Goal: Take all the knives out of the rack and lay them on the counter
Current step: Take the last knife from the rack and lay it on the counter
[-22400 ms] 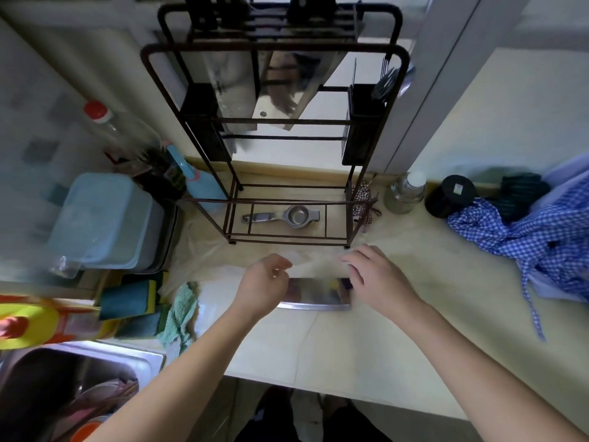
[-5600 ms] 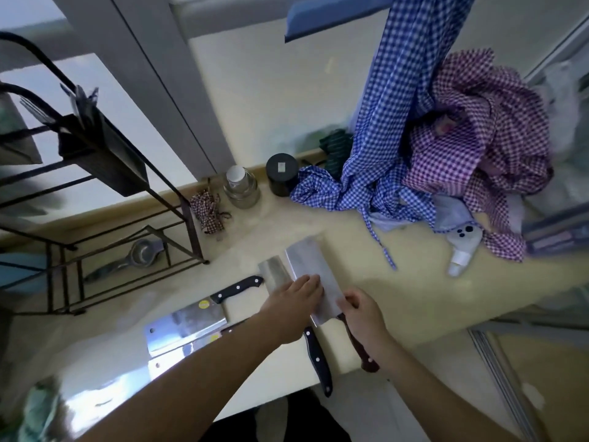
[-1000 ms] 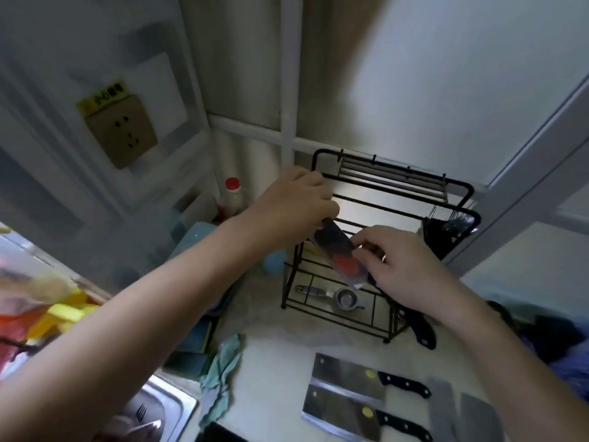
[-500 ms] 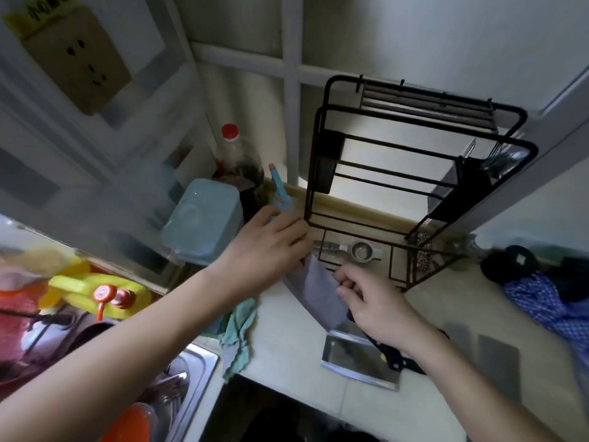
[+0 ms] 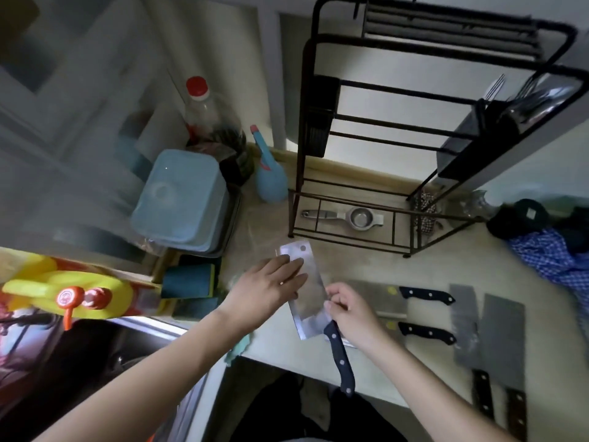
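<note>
Since half a second ago the cleaver [image 5: 307, 291] has come down from mid-air in front of the rack [image 5: 424, 129] to lie near the desk's [image 5: 424, 272] front edge.

The black wire rack, tall and open-framed, shows no blade in its top slots. In front of it on the pale smooth desk, four flat rectangular knives [image 5: 471, 317] lie side by side, handles dark and riveted; bare desk remains between them and the rack's foot. Left of these, the steel cleaver lies slanted, its handle overhanging the edge. The left hand [image 5: 266, 290] presses flat on the blade, fingers together. The right hand [image 5: 349, 311] has its fingers pinched on the blade's heel by the handle.
</note>
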